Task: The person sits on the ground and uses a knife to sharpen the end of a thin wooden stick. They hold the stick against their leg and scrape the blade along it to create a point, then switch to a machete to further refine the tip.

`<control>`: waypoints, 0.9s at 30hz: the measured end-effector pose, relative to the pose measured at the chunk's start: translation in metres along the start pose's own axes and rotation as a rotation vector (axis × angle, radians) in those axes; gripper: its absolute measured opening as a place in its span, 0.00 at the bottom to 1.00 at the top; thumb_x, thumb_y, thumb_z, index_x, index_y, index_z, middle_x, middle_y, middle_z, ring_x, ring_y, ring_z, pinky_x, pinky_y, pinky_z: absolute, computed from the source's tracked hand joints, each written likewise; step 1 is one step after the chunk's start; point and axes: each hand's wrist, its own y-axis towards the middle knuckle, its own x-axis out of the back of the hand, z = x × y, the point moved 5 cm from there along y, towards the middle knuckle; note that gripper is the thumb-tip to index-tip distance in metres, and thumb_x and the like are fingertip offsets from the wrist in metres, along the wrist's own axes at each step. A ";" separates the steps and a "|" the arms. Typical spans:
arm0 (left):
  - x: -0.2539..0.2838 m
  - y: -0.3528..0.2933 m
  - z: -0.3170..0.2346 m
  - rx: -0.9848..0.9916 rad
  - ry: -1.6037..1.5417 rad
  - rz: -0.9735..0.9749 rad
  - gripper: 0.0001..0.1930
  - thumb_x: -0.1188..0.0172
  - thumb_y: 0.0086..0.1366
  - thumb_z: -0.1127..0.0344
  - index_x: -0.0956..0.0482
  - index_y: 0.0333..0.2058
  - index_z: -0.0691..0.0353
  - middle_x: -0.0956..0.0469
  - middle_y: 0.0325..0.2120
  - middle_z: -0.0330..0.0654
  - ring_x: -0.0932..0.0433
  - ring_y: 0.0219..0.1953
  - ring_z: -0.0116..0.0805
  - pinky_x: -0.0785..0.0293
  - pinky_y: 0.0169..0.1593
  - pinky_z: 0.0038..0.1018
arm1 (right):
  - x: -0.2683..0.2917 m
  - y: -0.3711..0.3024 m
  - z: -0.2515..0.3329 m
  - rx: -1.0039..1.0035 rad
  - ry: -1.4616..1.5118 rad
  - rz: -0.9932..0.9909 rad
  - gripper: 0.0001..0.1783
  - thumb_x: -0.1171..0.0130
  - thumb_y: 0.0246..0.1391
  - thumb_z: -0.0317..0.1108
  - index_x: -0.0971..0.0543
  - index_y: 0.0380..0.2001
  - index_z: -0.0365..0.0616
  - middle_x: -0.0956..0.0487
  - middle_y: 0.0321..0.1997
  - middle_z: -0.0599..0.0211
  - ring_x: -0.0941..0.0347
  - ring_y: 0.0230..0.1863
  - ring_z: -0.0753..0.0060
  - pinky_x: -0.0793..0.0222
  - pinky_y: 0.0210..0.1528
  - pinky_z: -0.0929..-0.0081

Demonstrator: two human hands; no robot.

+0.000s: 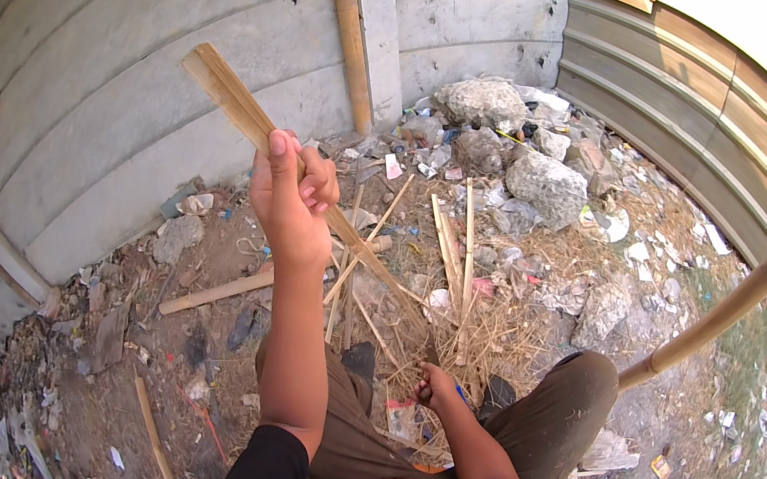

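My left hand (294,186), raised in front of the concrete wall, is closed around a long, flat bamboo strip (237,96). The strip slants from the upper left, through my fingers, down to the right toward the space between my knees. Low between the knees, my right hand (438,388) is closed around a knife (431,354). A short dark part of the blade shows above the fist and a bit of blue shows beside it; the fingers hide most of the handle. The strip's lower end comes close to the blade; whether they touch I cannot tell.
Split bamboo pieces (448,245) and straw-like shavings (499,335) lie ahead of my knees. A bamboo pole (732,308) rises at the right. Rocks (546,188) and litter are heaped in the far corner between the concrete wall (188,14) and a ribbed metal fence (691,98).
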 end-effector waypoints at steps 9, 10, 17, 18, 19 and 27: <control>-0.034 -0.059 -0.127 -0.146 -0.242 0.501 0.32 0.63 0.71 0.31 0.37 0.26 0.55 0.45 0.11 0.30 0.54 0.13 0.21 0.57 0.18 0.23 | -0.117 -0.181 0.139 0.365 0.233 0.290 0.30 0.32 0.51 0.60 0.31 0.31 0.44 0.23 0.27 0.59 0.18 0.34 0.53 0.16 0.39 0.56; -0.036 -0.068 -0.143 -0.180 -0.238 0.510 0.31 0.63 0.72 0.32 0.38 0.23 0.54 0.43 0.10 0.30 0.51 0.11 0.21 0.56 0.17 0.21 | -0.131 -0.202 0.144 0.368 0.195 0.334 0.32 0.30 0.51 0.58 0.30 0.35 0.39 0.22 0.31 0.55 0.18 0.36 0.54 0.15 0.40 0.59; -0.047 -0.110 -0.188 -0.287 -0.394 0.903 0.35 0.68 0.76 0.37 0.31 0.16 0.52 0.32 0.08 0.33 0.36 0.10 0.20 0.47 0.18 0.18 | -0.176 -0.273 0.183 0.672 0.056 0.401 0.30 0.25 0.49 0.44 0.26 0.41 0.28 0.21 0.40 0.49 0.17 0.38 0.59 0.15 0.40 0.69; -0.046 -0.111 -0.192 -0.271 -0.409 0.997 0.35 0.69 0.75 0.36 0.29 0.17 0.52 0.29 0.10 0.33 0.34 0.12 0.21 0.44 0.21 0.20 | -0.179 -0.278 0.185 0.719 0.031 0.394 0.29 0.25 0.49 0.43 0.26 0.41 0.28 0.21 0.40 0.50 0.17 0.38 0.60 0.15 0.39 0.70; -0.049 -0.111 -0.195 -0.258 -0.423 1.088 0.37 0.70 0.75 0.35 0.26 0.18 0.53 0.27 0.11 0.34 0.31 0.14 0.22 0.40 0.24 0.22 | -0.183 -0.282 0.188 0.766 0.003 0.386 0.28 0.25 0.50 0.41 0.26 0.41 0.28 0.21 0.40 0.51 0.17 0.38 0.61 0.15 0.39 0.71; -0.059 -0.132 -0.175 -0.397 -0.548 1.133 0.33 0.60 0.73 0.36 0.38 0.13 0.52 0.42 0.07 0.27 0.50 0.08 0.19 0.62 0.15 0.24 | -0.216 -0.323 0.256 0.978 0.092 0.459 0.14 0.35 0.54 0.22 0.31 0.38 0.33 0.23 0.38 0.56 0.16 0.40 0.58 0.14 0.42 0.66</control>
